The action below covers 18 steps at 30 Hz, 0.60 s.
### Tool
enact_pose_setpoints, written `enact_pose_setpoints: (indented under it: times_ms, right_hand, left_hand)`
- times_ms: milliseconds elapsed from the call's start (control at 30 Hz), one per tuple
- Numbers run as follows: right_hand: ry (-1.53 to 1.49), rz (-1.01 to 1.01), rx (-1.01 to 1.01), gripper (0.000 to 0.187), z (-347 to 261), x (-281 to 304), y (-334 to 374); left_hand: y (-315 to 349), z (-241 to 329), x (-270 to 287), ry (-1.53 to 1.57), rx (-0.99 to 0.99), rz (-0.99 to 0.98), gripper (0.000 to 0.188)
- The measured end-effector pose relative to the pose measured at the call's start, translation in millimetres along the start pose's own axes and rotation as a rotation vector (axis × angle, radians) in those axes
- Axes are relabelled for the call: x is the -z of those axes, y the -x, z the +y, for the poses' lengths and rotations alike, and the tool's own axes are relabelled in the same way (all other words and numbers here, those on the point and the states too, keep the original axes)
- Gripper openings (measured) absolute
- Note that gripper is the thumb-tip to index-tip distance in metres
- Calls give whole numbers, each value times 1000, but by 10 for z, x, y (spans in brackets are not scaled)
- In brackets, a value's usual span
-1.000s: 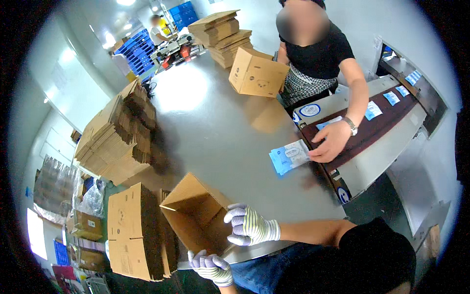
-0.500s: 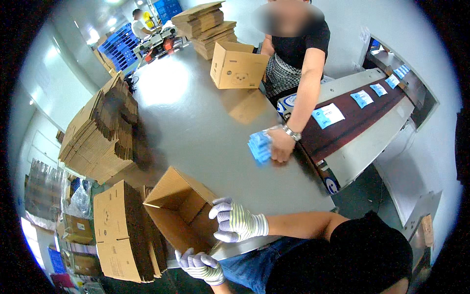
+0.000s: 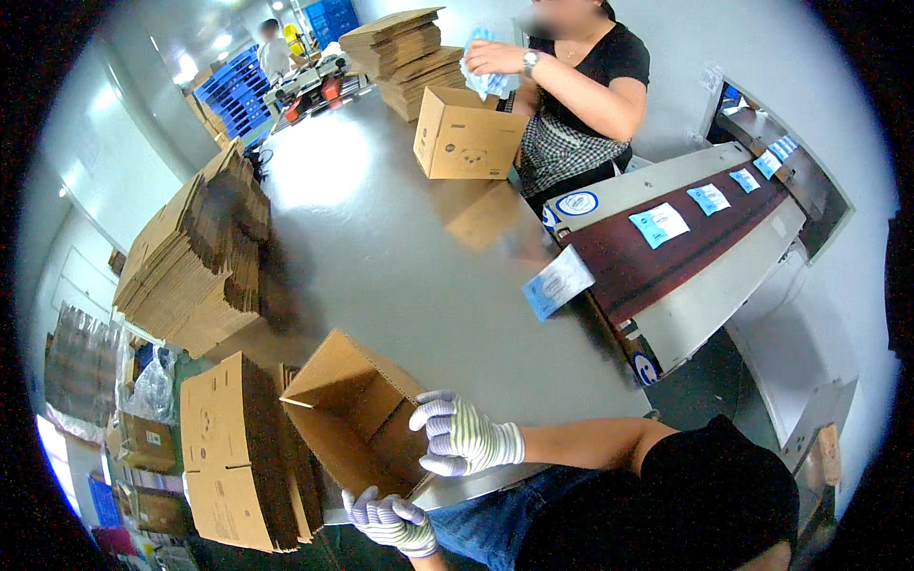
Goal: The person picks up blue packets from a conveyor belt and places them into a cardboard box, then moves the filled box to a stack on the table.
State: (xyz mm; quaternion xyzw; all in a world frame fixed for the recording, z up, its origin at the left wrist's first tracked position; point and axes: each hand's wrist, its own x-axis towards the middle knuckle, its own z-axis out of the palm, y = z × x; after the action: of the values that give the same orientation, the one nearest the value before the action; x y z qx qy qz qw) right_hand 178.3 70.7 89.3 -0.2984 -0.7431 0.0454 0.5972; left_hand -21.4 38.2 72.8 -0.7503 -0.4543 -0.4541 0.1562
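Both my hands wear striped white, yellow and purple gloves. An open cardboard box (image 3: 367, 404) tilts at the near edge of the table, its bare inside facing me. My right hand (image 3: 465, 435) has its fingers hooked over the box's right edge. At the lower edge of the box, my left hand (image 3: 392, 521) grips with bent fingers; part of its hold is hidden behind the cardboard. Flat folded cartons (image 3: 243, 452) stand in a stack just left of the box.
Across the metal table (image 3: 333, 238), a co-worker's hand (image 3: 495, 59) holds blue-and-white packets above another open box (image 3: 468, 138). Packets ride a dark red conveyor belt (image 3: 638, 266) at right; one packet (image 3: 558, 283) overhangs its end. More flattened cartons (image 3: 200, 252) stand at left.
The co-worker's arm has swung from the conveyor's end up to the far box, carrying packets. Belt packets have advanced toward the table. My hands and my box have hardly moved.
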Motion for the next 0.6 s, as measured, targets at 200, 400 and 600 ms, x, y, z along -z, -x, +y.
enact_pose_setpoints:
  times_ms: [200, 400, 600]
  right_hand:
    - [-5, 0, -11, 26, -23, -18, -19]
    - [-8, 12, -9, 25, -18, -19, -20]
    - [-1, 10, -6, 24, -12, -13, 5]
  left_hand:
    - [-5, -6, 27, -10, -5, -3, 17]
    - [17, -28, 23, 15, -3, -3, 17]
    - [-6, 28, 17, 17, 15, -16, 19]
